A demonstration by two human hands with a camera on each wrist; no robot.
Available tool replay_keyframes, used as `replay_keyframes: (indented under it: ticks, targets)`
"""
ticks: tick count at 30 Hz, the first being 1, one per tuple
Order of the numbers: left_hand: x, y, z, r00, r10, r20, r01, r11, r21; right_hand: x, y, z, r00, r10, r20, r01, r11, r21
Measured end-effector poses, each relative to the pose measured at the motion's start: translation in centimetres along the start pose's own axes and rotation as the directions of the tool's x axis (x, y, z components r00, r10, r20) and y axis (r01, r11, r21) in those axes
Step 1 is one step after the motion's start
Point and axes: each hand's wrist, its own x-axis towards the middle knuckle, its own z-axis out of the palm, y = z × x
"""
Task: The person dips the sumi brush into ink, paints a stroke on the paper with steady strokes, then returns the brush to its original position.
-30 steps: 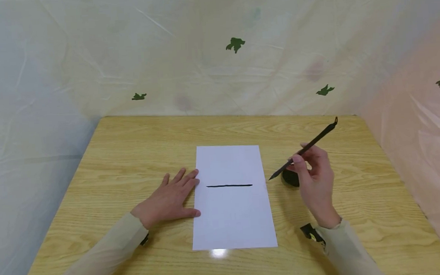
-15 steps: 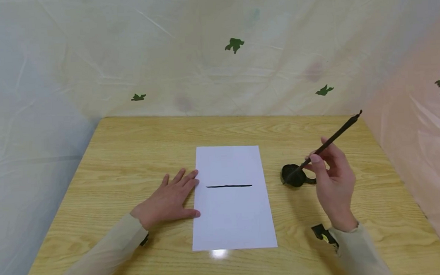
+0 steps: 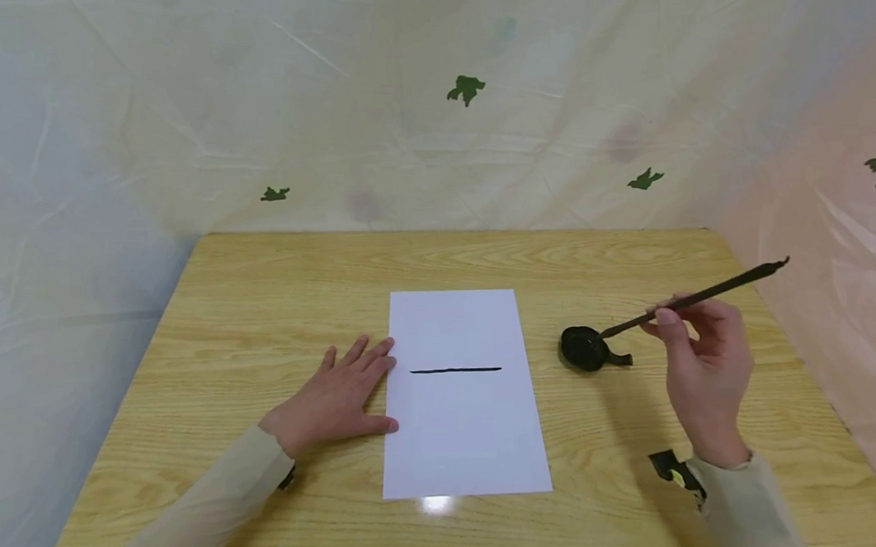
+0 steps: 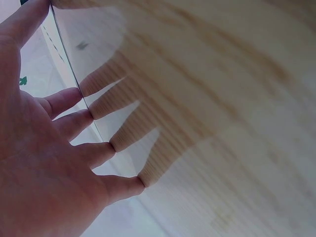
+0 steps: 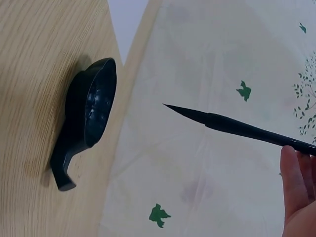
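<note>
A white sheet of paper (image 3: 461, 437) lies on the table, with one black horizontal stroke (image 3: 455, 370) across its middle. My left hand (image 3: 335, 399) rests with fingers spread, its fingertips on the paper's left edge. To the right, my right hand (image 3: 710, 367) pinches a dark writing brush (image 3: 714, 289) between thumb and fingers. The brush is tilted, tip toward the left. In the right wrist view the brush tip (image 5: 185, 112) is pointed and black, and stands apart from a small black ink dish (image 5: 101, 103) with a short handle. That ink dish (image 3: 583, 348) sits right of the paper.
The wood-grain table (image 3: 274, 274) has a glossy surface that reflects my left fingers in the left wrist view. Pale cloth (image 3: 371, 128) with green bird shapes hangs behind the table and on both sides.
My right hand has moved right with the brush, from beside the paper past the ink dish, and the brush now lies flatter. The dish has come fully into sight. My left hand stays put.
</note>
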Motion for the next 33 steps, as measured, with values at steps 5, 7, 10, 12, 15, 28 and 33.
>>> replay_keyframes:
  ticks: [5, 7, 10, 12, 15, 28, 33]
  targets:
    - [0.0, 0.0, 0.0, 1.000, 0.003, -0.004, -0.003, 1.000, 0.001, 0.0, 0.5, -1.1, 0.999, -0.011, 0.030, 0.010, 1.000, 0.017]
    - [0.0, 0.0, 0.0, 1.000, 0.008, -0.007, -0.008, 1.000, 0.002, -0.2, 0.6, -1.6, 0.999, -0.003, 0.045, 0.002, 1.000, 0.013]
    - [0.0, -0.1, 0.0, 1.000, 0.006, -0.003, -0.006, 1.000, 0.002, -0.4, 0.7, -2.3, 0.997, 0.013, 0.070, -0.011, 1.000, -0.026]
    - [0.0, -0.1, 0.0, 1.000, 0.005, 0.001, -0.005, 1.000, 0.003, -0.6, 0.7, -2.7, 0.995, 0.020, 0.093, -0.013, 0.997, -0.080]
    - [0.0, -0.1, 0.0, 1.000, 0.003, 0.003, -0.003, 1.000, 0.005, -0.8, 0.7, -3.3, 0.990, 0.028, 0.138, -0.003, 0.984, -0.177]
    - [-0.1, -0.1, 0.0, 1.000, 0.007, 0.002, -0.007, 1.000, 0.001, -1.7, 0.4, -4.1, 0.966, 0.008, 0.259, 0.118, 0.877, -0.466]
    - [-0.1, 0.0, -0.1, 1.000, 0.009, 0.003, -0.009, 1.000, 0.005, -2.1, 0.7, -4.4, 0.952, 0.010, 0.306, 0.171, 0.812, -0.559]
